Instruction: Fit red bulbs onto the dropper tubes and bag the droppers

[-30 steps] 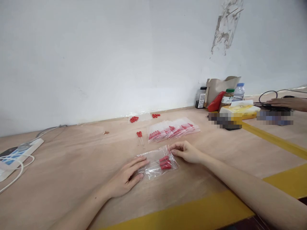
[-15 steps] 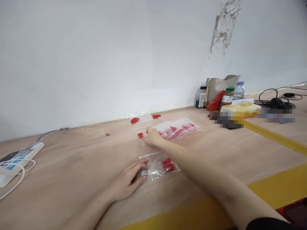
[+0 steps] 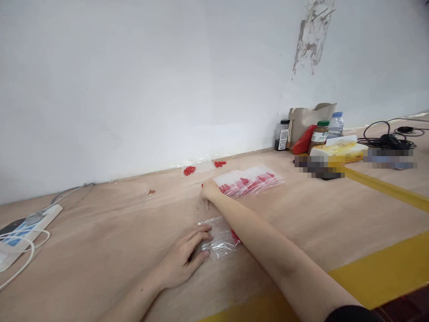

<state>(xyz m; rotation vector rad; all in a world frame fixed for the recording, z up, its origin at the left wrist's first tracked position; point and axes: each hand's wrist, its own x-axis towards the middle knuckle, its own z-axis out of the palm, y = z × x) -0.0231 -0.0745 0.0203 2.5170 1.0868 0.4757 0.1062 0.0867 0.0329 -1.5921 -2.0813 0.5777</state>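
My left hand (image 3: 186,256) lies low on the table with fingers and thumb apart, its fingertips touching the left edge of a clear plastic bag (image 3: 219,243). Red pieces (image 3: 235,237) show at the bag's right side, partly behind my right forearm. Farther out, my right hand (image 3: 210,190) is closed around small red-ended pieces with thin shafts (image 3: 207,205). A bit of red pokes out at its left, and the shafts stick out below; the fingertips are hidden. Right beside that hand is a row of overlapping zip bags (image 3: 251,181) with red pieces inside.
By the wall lie two groups of red pieces, one left (image 3: 189,170) and one right (image 3: 220,164). A power strip (image 3: 30,237) with white cables is at far left. At right stand a dark-capped bottle (image 3: 282,135), a grey bag (image 3: 303,120), a green-lidded jar (image 3: 319,135) and a tissue pack (image 3: 342,151).
My right hand has closed over the red-ended pieces, which have shifted slightly right and away. My right forearm now covers more of the red in the near bag. My left hand stays at the bag.
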